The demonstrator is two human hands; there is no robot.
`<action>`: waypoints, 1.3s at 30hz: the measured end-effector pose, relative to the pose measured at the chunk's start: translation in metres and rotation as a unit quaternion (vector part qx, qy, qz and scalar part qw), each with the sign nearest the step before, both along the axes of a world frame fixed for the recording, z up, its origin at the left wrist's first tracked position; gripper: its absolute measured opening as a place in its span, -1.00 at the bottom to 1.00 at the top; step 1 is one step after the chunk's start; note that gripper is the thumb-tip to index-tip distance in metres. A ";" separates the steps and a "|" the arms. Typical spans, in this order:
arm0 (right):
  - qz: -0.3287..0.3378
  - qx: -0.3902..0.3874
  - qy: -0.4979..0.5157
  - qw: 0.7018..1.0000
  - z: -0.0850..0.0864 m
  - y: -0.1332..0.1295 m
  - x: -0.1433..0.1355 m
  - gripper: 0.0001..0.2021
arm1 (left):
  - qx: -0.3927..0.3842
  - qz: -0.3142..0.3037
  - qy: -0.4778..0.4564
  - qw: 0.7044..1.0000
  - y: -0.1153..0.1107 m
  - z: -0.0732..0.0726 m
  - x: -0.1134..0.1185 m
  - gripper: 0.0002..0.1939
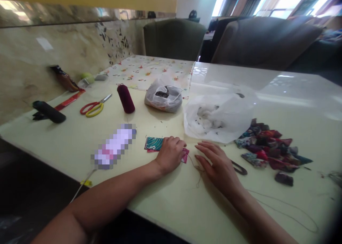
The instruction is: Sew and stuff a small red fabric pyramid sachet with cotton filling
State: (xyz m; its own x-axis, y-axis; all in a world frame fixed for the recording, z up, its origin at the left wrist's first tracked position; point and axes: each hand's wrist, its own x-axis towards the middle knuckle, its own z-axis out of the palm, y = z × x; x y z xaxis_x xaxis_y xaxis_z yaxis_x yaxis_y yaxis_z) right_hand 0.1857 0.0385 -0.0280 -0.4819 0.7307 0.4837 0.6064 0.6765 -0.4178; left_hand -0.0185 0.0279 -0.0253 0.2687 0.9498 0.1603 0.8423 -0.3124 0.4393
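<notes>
Teal wave-patterned fabric (154,143) is being partly covered by the left hand (171,152), fingers curled, any pinch impossible to tell; its end is shown at that hand's ten o'clock, pink cloth (185,156) just past three; the right hand (216,162) is held open, fingers extended; at its twelve o'clock, a white plastic bag (231,124) is seen.

A green-grey chair (175,37) stands beside a grey chair (267,40); behind, curtains (252,2) hang at bright windows (283,3).
</notes>
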 end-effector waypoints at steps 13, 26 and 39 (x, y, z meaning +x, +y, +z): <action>0.027 -0.304 0.180 0.935 0.010 -0.014 -0.017 -0.83 | -0.053 -0.042 -0.419 0.905 -0.016 0.010 -0.001 -0.88; 0.012 -0.406 0.296 0.865 0.016 -0.007 -0.020 -0.87 | -0.129 0.087 -0.486 0.860 -0.014 0.016 -0.001 -0.76; 0.046 -0.400 0.357 0.843 0.020 -0.012 -0.021 -0.78 | -0.184 0.070 -0.449 0.872 -0.015 0.024 -0.001 -0.70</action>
